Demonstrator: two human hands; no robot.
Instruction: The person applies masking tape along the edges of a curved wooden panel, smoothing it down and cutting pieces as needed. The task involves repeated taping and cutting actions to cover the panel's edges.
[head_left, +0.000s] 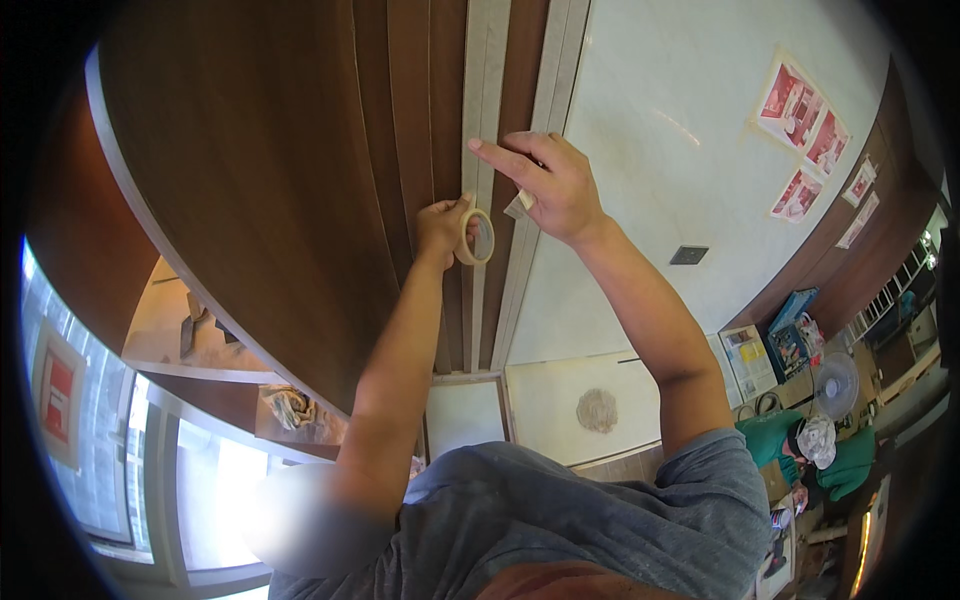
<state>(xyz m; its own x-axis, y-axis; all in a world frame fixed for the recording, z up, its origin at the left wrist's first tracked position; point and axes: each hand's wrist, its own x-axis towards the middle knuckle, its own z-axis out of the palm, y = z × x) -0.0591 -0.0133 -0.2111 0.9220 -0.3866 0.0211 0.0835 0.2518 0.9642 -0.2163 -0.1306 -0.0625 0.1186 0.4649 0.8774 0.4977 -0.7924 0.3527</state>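
Observation:
My left hand (440, 234) grips a roll of masking tape (486, 238) in front of vertical dark brown wood slats (409, 112). A pale strip (486, 82) runs down one of the slats, behind the roll. Slightly higher and to the right is my right hand (559, 184). Its index finger points left, with the tip over the pale strip; whether it touches cannot be told. Tucked in that palm is a small flat-bladed tool (519, 204), likely a scraper, its handle mostly hidden by the fingers.
A white wall panel (645, 165) carries taped-up pictures (802, 127) and a dark wall socket (688, 255). Below lies a pale surface (551, 412) with a round stain. A person in green (772, 442) works at lower right, near a fan (835, 385) and a blue toolbox (789, 349).

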